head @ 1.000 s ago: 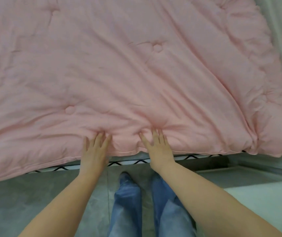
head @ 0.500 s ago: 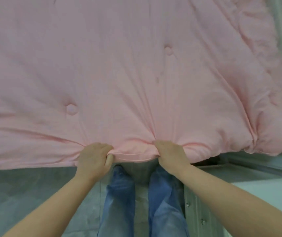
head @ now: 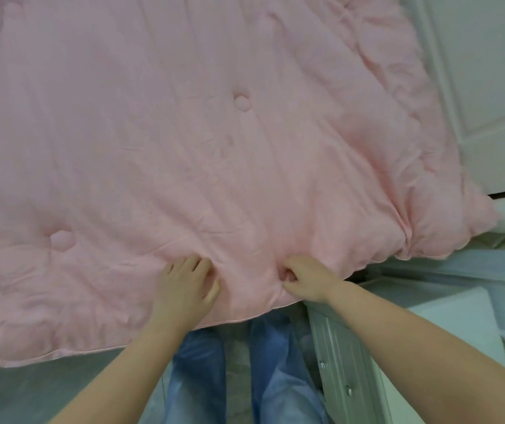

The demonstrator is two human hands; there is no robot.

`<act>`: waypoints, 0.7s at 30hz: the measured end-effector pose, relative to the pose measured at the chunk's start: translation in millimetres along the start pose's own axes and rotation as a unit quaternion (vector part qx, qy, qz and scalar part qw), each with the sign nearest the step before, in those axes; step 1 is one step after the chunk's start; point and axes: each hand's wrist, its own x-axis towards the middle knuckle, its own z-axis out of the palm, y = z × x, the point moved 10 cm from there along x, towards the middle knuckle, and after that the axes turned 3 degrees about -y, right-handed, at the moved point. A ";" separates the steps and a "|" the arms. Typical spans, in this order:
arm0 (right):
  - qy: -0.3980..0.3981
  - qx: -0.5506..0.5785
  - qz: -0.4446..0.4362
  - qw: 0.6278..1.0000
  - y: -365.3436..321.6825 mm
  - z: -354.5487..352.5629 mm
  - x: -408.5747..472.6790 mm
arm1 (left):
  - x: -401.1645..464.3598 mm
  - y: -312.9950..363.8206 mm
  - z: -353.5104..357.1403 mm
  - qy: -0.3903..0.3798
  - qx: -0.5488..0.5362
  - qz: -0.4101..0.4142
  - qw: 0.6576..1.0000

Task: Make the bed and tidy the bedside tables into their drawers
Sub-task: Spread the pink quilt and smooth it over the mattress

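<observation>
You had both hands bunched into the pink quilt [head: 214,142] near its lower hem, left hand [head: 188,286] and right hand [head: 304,280] with fingers clenched on cloth; an even, level pull toward you would have flattened the creases fanning beyond your fingers.

Pink duvet [head: 183,148] edge now lower over the legs, hands' grip seemingly loosened.
</observation>
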 end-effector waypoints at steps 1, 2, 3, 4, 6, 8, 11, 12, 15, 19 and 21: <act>0.040 0.021 -0.017 0.999 -1.6 -13.3 -0.6 | 10.4 12.1 -1.3 0.001 -0.012 0.009 1.000; 0.107 0.049 -0.009 0.993 0.5 -33.3 -4.0 | 19.8 23.5 -3.1 0.001 -0.020 0.019 1.000; 0.193 0.087 0.033 0.977 15.2 -55.3 -10.8 | 28.3 36.2 -4.4 0.006 -0.027 0.034 0.999; 0.296 0.141 0.090 0.940 43.8 -79.0 -28.2 | 42.0 58.0 -3.4 0.002 -0.033 0.057 0.998; 0.450 0.286 0.235 0.812 99.8 -88.2 -69.6 | 57.0 85.0 1.2 -0.018 -0.044 0.088 0.995; 0.484 0.471 0.395 0.623 158.9 -51.1 -109.1 | 73.0 119.6 13.1 -0.049 -0.042 0.119 0.991; 0.372 0.737 0.413 0.383 190.2 4.5 -105.5 | 85.8 171.8 32.0 -0.099 -0.019 0.159 0.982; 0.333 0.808 0.349 0.339 200.8 5.0 -90.6 | 90.0 192.2 40.3 -0.117 -0.012 0.173 0.978; 0.360 0.835 0.272 0.314 239.0 -15.7 -83.1 | 101.2 239.3 58.4 -0.150 0.010 0.175 0.973; 0.463 0.811 0.299 0.195 266.9 -32.5 -115.3 | 120.0 286.4 79.4 -0.155 0.061 0.157 0.973; 0.491 0.809 0.254 0.200 281.5 -47.3 -118.4 | 132.2 303.7 89.7 -0.139 0.099 0.155 0.973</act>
